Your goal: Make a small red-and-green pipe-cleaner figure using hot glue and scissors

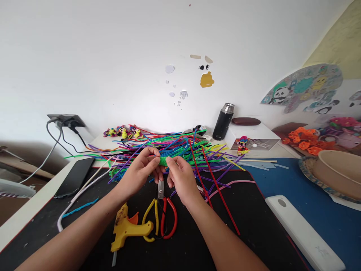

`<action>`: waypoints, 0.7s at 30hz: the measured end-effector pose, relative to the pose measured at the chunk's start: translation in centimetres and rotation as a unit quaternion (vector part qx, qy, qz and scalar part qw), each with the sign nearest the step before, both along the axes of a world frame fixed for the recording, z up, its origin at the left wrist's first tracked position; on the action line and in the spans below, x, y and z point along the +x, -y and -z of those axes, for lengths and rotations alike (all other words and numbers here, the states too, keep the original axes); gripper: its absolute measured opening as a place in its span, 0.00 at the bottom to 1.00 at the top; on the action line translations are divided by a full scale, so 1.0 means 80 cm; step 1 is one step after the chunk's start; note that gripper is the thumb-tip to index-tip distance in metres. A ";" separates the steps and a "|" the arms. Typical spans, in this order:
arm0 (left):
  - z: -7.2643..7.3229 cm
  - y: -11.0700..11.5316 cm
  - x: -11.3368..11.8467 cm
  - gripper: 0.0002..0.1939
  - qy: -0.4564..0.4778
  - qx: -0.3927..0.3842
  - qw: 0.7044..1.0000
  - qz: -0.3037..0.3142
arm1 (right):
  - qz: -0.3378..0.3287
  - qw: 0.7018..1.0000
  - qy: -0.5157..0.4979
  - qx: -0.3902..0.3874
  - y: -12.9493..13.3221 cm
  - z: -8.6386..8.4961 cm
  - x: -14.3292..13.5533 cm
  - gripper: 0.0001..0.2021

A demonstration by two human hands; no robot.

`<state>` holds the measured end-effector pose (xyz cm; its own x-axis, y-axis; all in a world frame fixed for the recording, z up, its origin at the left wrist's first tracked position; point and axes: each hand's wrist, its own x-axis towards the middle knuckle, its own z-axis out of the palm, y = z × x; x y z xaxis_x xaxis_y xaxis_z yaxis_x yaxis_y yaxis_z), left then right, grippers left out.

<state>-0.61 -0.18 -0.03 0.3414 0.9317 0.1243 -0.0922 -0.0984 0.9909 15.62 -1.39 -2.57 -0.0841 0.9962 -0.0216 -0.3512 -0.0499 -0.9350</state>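
Between my two hands is a small bright green piece of pipe cleaner [163, 161], bunched or coiled into a short fuzzy lump. My left hand [140, 170] pinches its left end with thumb and fingers. Closed on the right end is my right hand [182, 177]. Fingers cover part of the green piece. Just below the hands lie red-handled scissors [175, 215], beside a tool with yellow handles [156, 214]. A yellow glue gun [128, 228] rests to their left, a clear glue stick poking out. Behind the hands spreads a heap of coloured pipe cleaners [175, 145].
A phone [75, 177] lies at left, near a wall socket [66, 120] with cables. At the back stand small pipe-cleaner figures [122, 131], a black flask [223, 122] and a white box [254, 131]. A long white case [303, 231] and a bowl [338, 169] are at right.
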 end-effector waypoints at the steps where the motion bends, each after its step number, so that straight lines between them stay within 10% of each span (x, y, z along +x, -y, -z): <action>1: -0.001 0.000 -0.001 0.22 -0.002 0.001 1.000 0.002 | -0.001 1.000 0.000 -0.001 0.000 -0.001 0.000 0.25; 21: -0.012 0.001 -0.007 0.21 0.022 -0.002 0.999 0.042 | 0.006 1.000 -0.017 0.003 0.001 -0.008 0.005 0.26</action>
<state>-1.14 -0.24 0.96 0.4118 0.9010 0.1369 -0.1443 -0.0839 0.9860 16.00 -1.47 -1.97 -0.0731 0.9972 -0.0126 -0.3833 -0.0397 -0.9228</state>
